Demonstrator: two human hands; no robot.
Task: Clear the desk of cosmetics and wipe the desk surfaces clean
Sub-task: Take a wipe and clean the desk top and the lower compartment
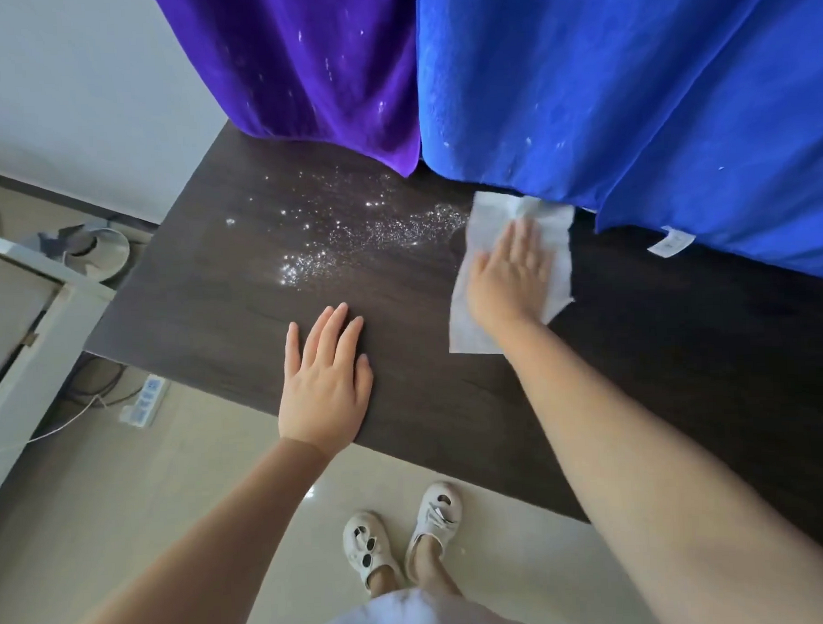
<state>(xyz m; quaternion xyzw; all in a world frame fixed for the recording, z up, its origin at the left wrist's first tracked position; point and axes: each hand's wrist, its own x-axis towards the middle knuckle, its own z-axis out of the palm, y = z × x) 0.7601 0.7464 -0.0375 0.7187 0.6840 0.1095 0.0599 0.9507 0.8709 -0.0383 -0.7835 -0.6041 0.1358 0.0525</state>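
A dark wood desk [204,314] runs across the view. Glittering droplets [346,230] are scattered over its far middle part. My right hand [508,273] lies flat with straight fingers on a white wipe [471,328], pressing it onto the desk just right of the droplets. My left hand [325,375] rests flat on the desk near its front edge, fingers straight, holding nothing. No cosmetics are in sight on the desk.
A purple cloth [308,68] and a blue cloth [625,85] hang down onto the desk's far edge. Left of the desk stand a white cabinet [32,334], a round bin [95,250] and a power strip [144,400] on the tiled floor.
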